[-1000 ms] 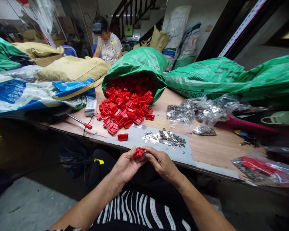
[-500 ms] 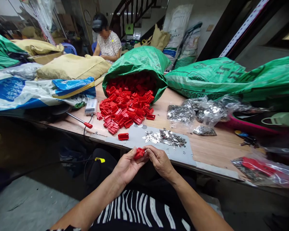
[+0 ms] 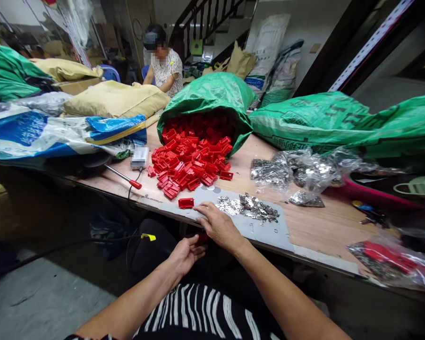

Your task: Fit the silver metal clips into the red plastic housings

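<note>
My left hand (image 3: 187, 254) is just below the table's front edge, thumb and fingers closed round a red plastic part (image 3: 201, 238) that lies in shadow. Above it, my right hand (image 3: 219, 225) reaches over the edge, fingers stretched forward and a little apart, with nothing visible in them. Its fingertips are close to a single red plastic piece (image 3: 186, 203) on the table; whether they touch cannot be made out. A heap of similar red pieces (image 3: 189, 163) spills from a green sack (image 3: 212, 87). Small flat metal pieces (image 3: 250, 207) lie scattered right of my right hand.
Clear bags of metal pieces (image 3: 272, 171) lie on the right, before a long green sack (image 3: 318, 120). A red-tipped metal rod (image 3: 125, 177) and a white box (image 3: 139, 157) are left of the heap. Another person (image 3: 165, 68) sits across the table.
My left hand has dropped below the table edge with the red part. My right hand has let go of that part and moved forward over the edge. The view has shifted slightly.
</note>
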### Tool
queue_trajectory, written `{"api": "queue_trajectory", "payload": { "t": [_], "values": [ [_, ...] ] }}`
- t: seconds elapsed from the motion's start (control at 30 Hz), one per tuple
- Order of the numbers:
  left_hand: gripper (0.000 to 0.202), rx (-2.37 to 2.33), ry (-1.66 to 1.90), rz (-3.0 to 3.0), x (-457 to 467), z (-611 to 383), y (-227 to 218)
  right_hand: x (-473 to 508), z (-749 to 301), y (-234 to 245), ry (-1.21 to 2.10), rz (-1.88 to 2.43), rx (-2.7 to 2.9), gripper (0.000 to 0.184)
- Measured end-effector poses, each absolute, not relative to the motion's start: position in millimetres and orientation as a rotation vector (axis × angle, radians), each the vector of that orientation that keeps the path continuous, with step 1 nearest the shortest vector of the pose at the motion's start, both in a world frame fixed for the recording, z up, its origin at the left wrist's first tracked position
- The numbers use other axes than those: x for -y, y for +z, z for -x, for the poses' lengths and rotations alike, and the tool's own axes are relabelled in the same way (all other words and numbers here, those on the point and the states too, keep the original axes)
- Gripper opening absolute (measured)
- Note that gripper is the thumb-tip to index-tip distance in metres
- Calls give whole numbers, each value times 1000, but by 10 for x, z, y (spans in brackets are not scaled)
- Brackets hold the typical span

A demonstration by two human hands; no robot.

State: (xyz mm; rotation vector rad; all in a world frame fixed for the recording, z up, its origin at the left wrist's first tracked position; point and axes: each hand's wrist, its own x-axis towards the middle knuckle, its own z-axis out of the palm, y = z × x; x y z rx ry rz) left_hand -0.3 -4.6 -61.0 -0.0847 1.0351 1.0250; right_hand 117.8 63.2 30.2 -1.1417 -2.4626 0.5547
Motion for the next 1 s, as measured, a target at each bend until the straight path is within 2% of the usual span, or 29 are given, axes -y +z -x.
{"api": "queue_trajectory", "payload": {
  "t": [0.17,0.4,0.57,0.63,0.73,0.83,0.9,1.0],
  "values": [
    [13,-1025,1076,58,50,57,-563,-727,-944,227,390,1250,2585,41],
    [23,-783,1015,-36,123,165,-398,-740,-1025,242,490,1156,2416,24],
    [52,-554,868,-84,151,213,-301,-531,-1332,337,704,981,2442,15],
    [48,-546,844,-93,161,187,-296,-424,-1428,351,788,926,2486,13],
    [29,-591,868,-167,185,136,-306,-331,-1549,346,973,878,2465,12],
    [34,-589,878,-253,214,117,-294,-383,-1699,326,1095,984,2313,11],
    [37,-582,879,-268,227,120,-273,-486,-1817,303,955,1173,2205,11],
    [38,-576,915,-259,226,118,-254,-658,-1965,250,560,1476,2138,12]
  ]
}}
